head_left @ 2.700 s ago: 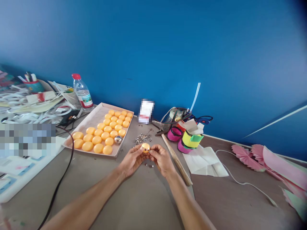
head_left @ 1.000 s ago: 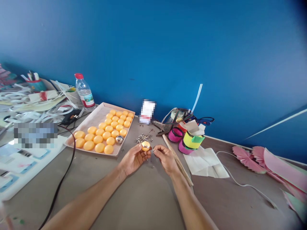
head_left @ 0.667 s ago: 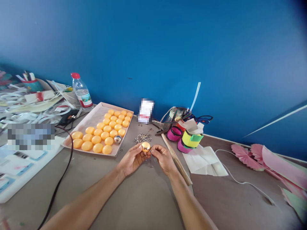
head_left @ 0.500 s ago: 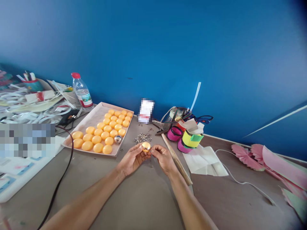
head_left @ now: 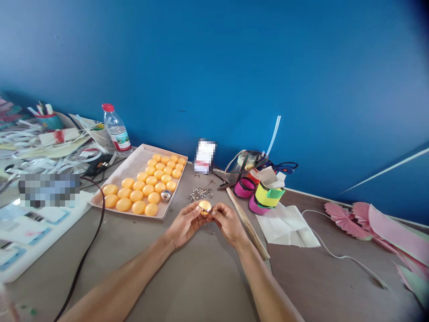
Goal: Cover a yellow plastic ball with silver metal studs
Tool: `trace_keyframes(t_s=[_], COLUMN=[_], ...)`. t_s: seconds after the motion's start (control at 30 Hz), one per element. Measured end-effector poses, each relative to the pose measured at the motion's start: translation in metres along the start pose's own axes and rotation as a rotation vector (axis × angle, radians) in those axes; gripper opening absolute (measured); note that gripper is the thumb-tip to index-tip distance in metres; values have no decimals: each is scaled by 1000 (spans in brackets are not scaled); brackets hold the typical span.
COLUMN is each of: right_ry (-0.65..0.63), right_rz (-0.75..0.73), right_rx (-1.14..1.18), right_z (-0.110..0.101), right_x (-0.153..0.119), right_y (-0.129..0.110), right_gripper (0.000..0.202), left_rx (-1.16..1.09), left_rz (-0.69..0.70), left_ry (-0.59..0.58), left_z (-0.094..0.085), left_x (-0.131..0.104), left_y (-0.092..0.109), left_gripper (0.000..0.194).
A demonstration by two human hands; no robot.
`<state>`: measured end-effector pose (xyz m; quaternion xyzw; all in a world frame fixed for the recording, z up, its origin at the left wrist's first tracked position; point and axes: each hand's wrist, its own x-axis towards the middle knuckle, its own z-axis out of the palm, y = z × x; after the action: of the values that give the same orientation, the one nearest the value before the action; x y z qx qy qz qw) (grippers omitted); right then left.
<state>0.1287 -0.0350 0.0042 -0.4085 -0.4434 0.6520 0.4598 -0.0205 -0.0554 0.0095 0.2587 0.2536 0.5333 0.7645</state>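
An orange ball [head_left: 204,206] with small dark, shiny pieces along its lower side is held in my left hand [head_left: 186,225], whose fingers wrap round it. My right hand [head_left: 229,222] is pinched at the ball's right edge; what its fingertips hold is too small to make out. Just beyond the hands lies a pile of small metallic pieces [head_left: 199,194] on the grey table [head_left: 194,277]. To the left, a shallow pale tray [head_left: 130,167] holds several orange balls [head_left: 136,196] and one silver studded ball [head_left: 166,195] near its right edge.
A red-capped bottle [head_left: 117,134] stands behind the tray. White strips and a black cable [head_left: 87,250] lie at the left. On the right are a wooden stick [head_left: 248,223], magenta and yellow bands [head_left: 266,195], white paper [head_left: 288,226] and pink folded paper [head_left: 398,228].
The view has shifted slightly, so the tray and bottle appear a little further right. My left hand still holds the ball, and my right fingertips remain at its edge.
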Motion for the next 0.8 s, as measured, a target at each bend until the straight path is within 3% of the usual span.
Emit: trace_keyframes(t_s=[0.2, 0.3, 0.37, 0.47, 0.6, 0.8], right_ry=[10, -72, -68, -9, -116, -198], right_rz=[27, 76, 45, -74, -248, -385], right_rx=[13, 100, 40, -357, -868, -1279], right_z=[4, 1, -6, -17, -17, -2], right_x=[0, 0, 1, 4, 4, -1], right_y=[0, -4, -7, -9, -3, 8], right_gripper=[23, 25, 22, 14, 11, 11], left_rx=[-13, -107, -160, -206, -239, -207], left_rz=[16, -56, -103, -108, -83, -49], left_ry=[27, 42, 58, 87, 89, 66], left_z=[0, -1, -3, -7, -9, -8], left_x=[1, 4, 5, 7, 8, 9], left_y=[-6, -6, -4, 1, 5, 4], left_gripper=[20, 20, 21, 23, 21, 18])
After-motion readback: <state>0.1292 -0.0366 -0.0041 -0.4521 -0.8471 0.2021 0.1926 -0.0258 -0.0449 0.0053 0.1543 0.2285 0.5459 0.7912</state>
